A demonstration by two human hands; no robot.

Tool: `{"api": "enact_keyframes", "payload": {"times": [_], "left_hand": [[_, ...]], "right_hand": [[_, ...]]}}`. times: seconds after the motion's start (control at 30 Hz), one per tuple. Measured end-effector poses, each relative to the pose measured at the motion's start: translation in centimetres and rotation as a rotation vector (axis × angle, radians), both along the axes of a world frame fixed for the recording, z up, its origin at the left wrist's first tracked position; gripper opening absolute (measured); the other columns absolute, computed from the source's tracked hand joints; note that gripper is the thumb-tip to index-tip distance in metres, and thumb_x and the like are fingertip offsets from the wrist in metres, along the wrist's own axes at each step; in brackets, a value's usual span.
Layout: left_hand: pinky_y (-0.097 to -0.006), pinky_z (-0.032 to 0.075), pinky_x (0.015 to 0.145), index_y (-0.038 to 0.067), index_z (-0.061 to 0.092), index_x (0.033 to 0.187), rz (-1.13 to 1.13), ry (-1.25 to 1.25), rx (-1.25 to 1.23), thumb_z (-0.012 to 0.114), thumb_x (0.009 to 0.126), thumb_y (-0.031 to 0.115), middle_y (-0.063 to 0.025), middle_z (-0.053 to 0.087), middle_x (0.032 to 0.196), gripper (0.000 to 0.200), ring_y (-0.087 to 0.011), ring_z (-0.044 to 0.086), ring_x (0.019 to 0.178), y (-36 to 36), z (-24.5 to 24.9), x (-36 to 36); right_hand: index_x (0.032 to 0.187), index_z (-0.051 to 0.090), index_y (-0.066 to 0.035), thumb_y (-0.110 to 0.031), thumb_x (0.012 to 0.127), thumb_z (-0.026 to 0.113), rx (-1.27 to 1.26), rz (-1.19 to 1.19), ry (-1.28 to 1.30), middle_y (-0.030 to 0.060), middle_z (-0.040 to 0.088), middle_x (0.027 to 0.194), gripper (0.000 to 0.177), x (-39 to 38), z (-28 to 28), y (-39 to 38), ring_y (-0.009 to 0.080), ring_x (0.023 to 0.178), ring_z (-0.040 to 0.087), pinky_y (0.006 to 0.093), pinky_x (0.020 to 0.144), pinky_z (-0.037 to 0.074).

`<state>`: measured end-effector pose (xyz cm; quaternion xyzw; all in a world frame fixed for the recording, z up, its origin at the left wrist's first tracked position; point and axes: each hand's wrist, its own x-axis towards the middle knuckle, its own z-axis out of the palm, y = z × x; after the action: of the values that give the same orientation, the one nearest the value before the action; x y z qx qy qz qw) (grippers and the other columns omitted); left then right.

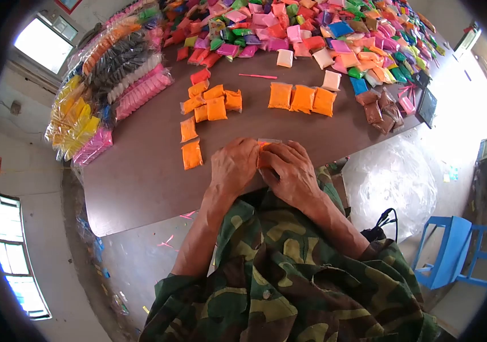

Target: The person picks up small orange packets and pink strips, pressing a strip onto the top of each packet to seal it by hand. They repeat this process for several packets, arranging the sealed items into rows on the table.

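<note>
My left hand (233,166) and my right hand (290,171) meet at the near edge of the brown table (141,171). Together they pinch a small orange packet (263,153), mostly hidden by the fingers. Two loose orange packets (191,145) lie just left of my left hand. A cluster of several orange packets (212,104) sits farther back, and a row of three orange packets (301,100) lies beyond my right hand.
A big heap of mixed-colour packets (312,28) fills the far side. Stacked bagged bundles (112,74) line the left edge. Brown packets (377,108) and a dark tablet (427,106) lie at right. A blue stool (454,251) and a clear plastic bag (392,176) are on the floor.
</note>
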<state>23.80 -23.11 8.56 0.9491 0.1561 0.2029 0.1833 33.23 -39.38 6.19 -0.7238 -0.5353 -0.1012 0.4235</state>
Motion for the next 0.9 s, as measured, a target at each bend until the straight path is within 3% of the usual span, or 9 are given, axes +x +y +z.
{"api": "enact_keyframes", "payload": {"times": [0.2,0.3,0.4,0.6,0.7,0.9], "left_hand": [[-0.0506,0.058,0.077,0.005,0.076,0.101,0.025,0.109,0.076,0.07,0.102,0.019,-0.0151,0.076,0.093,0.016,-0.0403,0.073,0.086,2.6,0.5,0.2],[-0.0509,0.058,0.076,0.006,0.076,0.1,-0.03,0.009,-0.061,0.069,0.102,0.021,-0.015,0.075,0.094,0.017,-0.0403,0.073,0.087,1.9,1.1,0.4],[-0.0493,0.058,0.076,0.005,0.076,0.098,-0.16,0.066,0.009,0.071,0.101,0.021,-0.0152,0.075,0.094,0.017,-0.0398,0.073,0.088,1.7,0.9,1.5],[-0.0476,0.057,0.079,0.006,0.078,0.097,-0.089,0.159,0.038,0.073,0.099,0.025,-0.0147,0.075,0.094,0.019,-0.0387,0.072,0.087,3.8,1.2,2.7],[-0.0479,0.057,0.078,0.006,0.078,0.098,-0.219,0.149,-0.055,0.073,0.099,0.026,-0.0148,0.074,0.094,0.021,-0.0386,0.072,0.088,3.5,1.7,2.7],[-0.0481,0.055,0.077,0.008,0.079,0.099,-0.276,0.234,-0.07,0.073,0.098,0.027,-0.0145,0.072,0.09,0.02,-0.0381,0.071,0.087,3.0,1.9,4.4]], "right_hand": [[0.114,0.074,-0.005,-0.009,0.084,0.084,0.007,-0.022,0.042,0.0128,0.075,0.124,0.032,-0.2,-0.1,0.1,0.0322,0.119,0.072,0.0479,0.108,0.051],[0.116,0.075,-0.004,-0.008,0.082,0.085,0.016,-0.031,0.063,0.0124,0.075,0.125,0.035,-0.2,-0.6,-0.2,0.032,0.119,0.071,0.0479,0.11,0.052],[0.118,0.075,-0.004,-0.009,0.083,0.085,0.022,-0.022,0.062,0.0135,0.075,0.127,0.036,-0.2,-0.7,-0.1,0.0327,0.12,0.071,0.0481,0.11,0.052],[0.12,0.076,-0.004,-0.009,0.083,0.085,0.009,-0.005,0.057,0.014,0.075,0.128,0.038,0.1,-0.5,-0.4,0.0326,0.122,0.071,0.048,0.109,0.052],[0.12,0.076,-0.005,-0.01,0.082,0.086,0.021,-0.002,0.075,0.0134,0.076,0.127,0.039,0.0,-0.7,-0.5,0.0323,0.122,0.071,0.0482,0.109,0.052],[0.119,0.077,-0.006,-0.01,0.08,0.087,0.036,0.033,0.063,0.0119,0.077,0.124,0.04,0.5,-1.2,-0.9,0.032,0.12,0.072,0.0484,0.108,0.053]]}}
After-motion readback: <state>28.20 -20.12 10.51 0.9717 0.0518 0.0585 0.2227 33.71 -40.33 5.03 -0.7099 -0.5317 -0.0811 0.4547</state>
